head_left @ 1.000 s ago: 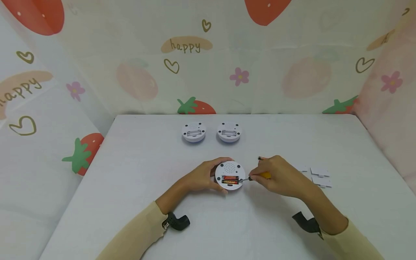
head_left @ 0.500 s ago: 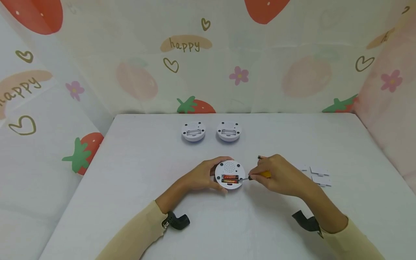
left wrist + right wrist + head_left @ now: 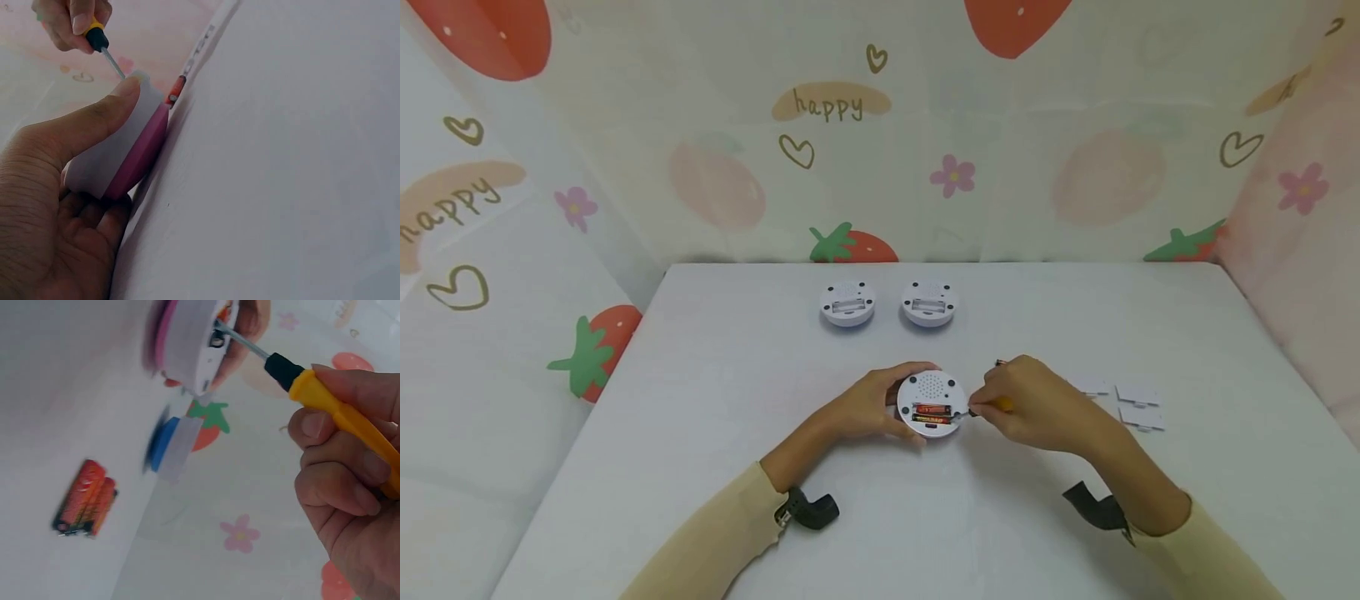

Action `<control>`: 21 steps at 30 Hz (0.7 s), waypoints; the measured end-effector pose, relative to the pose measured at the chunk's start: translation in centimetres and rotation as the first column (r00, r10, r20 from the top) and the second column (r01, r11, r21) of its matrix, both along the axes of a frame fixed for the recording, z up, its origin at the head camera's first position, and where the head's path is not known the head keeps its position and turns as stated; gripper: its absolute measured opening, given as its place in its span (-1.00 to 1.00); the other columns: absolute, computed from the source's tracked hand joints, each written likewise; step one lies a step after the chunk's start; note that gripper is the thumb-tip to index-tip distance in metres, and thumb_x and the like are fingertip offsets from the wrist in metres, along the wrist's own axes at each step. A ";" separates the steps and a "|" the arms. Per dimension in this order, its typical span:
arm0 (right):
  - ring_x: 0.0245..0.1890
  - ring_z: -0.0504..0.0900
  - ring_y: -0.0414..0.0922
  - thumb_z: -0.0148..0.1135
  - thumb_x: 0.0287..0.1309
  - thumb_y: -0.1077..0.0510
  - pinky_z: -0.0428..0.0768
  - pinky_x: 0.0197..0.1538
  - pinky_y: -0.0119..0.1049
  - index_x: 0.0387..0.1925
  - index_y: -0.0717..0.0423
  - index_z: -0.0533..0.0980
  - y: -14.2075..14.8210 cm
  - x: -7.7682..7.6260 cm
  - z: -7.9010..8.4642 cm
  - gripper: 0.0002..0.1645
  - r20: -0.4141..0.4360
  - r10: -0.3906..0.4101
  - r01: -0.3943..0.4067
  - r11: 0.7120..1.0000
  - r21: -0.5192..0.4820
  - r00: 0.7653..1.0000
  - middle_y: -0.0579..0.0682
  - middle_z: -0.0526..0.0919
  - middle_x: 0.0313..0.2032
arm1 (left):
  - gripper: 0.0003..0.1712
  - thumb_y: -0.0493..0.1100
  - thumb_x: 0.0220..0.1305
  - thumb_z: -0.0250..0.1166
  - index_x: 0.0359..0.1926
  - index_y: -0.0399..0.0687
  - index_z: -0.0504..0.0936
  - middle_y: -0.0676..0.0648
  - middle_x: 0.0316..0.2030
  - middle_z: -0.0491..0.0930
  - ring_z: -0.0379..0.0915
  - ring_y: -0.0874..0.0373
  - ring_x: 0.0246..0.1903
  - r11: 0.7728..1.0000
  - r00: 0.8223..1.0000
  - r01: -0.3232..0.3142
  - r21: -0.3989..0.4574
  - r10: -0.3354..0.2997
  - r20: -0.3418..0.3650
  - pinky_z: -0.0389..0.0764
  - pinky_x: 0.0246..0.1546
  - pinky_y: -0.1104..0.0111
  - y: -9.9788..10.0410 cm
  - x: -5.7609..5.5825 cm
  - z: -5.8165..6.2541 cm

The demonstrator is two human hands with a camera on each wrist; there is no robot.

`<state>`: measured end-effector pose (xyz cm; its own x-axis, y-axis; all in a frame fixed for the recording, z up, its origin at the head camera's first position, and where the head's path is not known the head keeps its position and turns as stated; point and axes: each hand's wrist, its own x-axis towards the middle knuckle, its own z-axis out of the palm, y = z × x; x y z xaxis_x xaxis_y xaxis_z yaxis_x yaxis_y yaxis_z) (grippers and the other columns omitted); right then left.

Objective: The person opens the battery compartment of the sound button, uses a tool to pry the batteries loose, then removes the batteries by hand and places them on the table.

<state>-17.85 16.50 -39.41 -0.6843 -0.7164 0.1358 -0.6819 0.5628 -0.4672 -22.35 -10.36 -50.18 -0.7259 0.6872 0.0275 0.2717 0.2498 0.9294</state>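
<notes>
A round white device [image 3: 932, 386] with a pink underside lies on the table, its battery bay facing up. My left hand [image 3: 874, 407] grips it around the left side, thumb near the front and fingers behind. Two red-and-black batteries [image 3: 932, 414] sit side by side in the bay. My right hand [image 3: 1028, 405] holds a screwdriver [image 3: 340, 415] by its yellow handle. Its metal shaft reaches the right end of the bay, with the tip right at the batteries' ends in the right wrist view.
Two similar devices with bare battery bays, a left one [image 3: 847, 305] and a right one [image 3: 928, 305], stand farther back. Several white covers [image 3: 1138, 396] lie right of my right hand. Loose red batteries [image 3: 85, 497] lie on the table, mostly hidden behind that hand in the head view.
My right hand has shifted slightly left with the screwdriver, and its wrist has turned a little. The left hand and the device have stayed in place.
</notes>
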 end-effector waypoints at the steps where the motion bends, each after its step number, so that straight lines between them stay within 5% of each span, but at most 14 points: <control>1: -0.58 0.34 -0.36 0.40 0.16 0.32 0.57 -0.32 -0.33 -0.34 0.10 0.79 -0.2 0.0 0.2 -0.89 -0.007 0.012 -0.012 1.000 0.005 1.000 -0.30 0.49 -0.62 | 0.15 -0.23 -0.16 0.72 0.47 0.11 0.33 0.13 0.33 0.44 0.38 0.29 0.28 1.000 1.000 0.001 0.003 -0.001 0.003 0.40 0.33 0.42 0.0 0.0 0.0; 5: -0.59 0.35 -0.34 0.38 0.13 0.37 0.48 -0.46 -0.43 -0.38 0.15 0.78 -1.1 -0.2 1.2 -0.87 0.000 0.032 -0.032 0.998 0.045 0.999 -0.25 0.49 -0.64 | 0.14 -0.23 -0.15 0.71 0.47 0.10 0.33 0.12 0.32 0.45 0.40 0.27 0.27 1.000 1.000 0.012 0.008 -0.012 0.002 0.41 0.32 0.41 0.0 -0.1 0.1; 12: -0.37 0.65 -0.20 0.34 0.08 0.40 0.69 -0.19 -0.28 -0.35 0.22 0.78 -2.7 -0.1 2.5 -0.85 0.013 0.013 -0.015 0.988 0.155 1.000 -0.03 0.77 -0.39 | 0.12 -0.21 -0.13 0.71 0.47 0.09 0.33 0.12 0.30 0.46 0.43 0.26 0.24 1.000 1.000 0.012 0.007 -0.012 -0.027 0.44 0.30 0.40 -0.1 -0.1 0.2; 17: -0.49 0.52 -0.28 0.36 0.11 0.37 0.61 -0.31 -0.35 -0.35 0.20 0.78 -2.4 -0.1 2.0 -0.87 0.024 -0.004 0.001 0.989 0.150 1.000 -0.16 0.67 -0.52 | 0.12 -0.24 -0.13 0.70 0.47 0.09 0.33 0.10 0.32 0.46 0.41 0.28 0.24 1.000 1.000 0.013 0.009 -0.013 -0.015 0.43 0.29 0.43 -0.1 -0.1 0.0; 21: -0.56 0.41 -0.33 0.38 0.16 0.34 0.51 -0.42 -0.39 -0.33 0.16 0.79 -1.1 -0.1 0.8 -0.88 0.030 -0.013 0.011 0.998 0.054 0.999 -0.23 0.59 -0.58 | 0.13 -0.26 -0.14 0.70 0.47 0.10 0.33 0.08 0.33 0.45 0.39 0.27 0.26 1.000 1.000 0.006 0.007 -0.006 -0.013 0.40 0.32 0.43 -0.1 -0.1 -0.3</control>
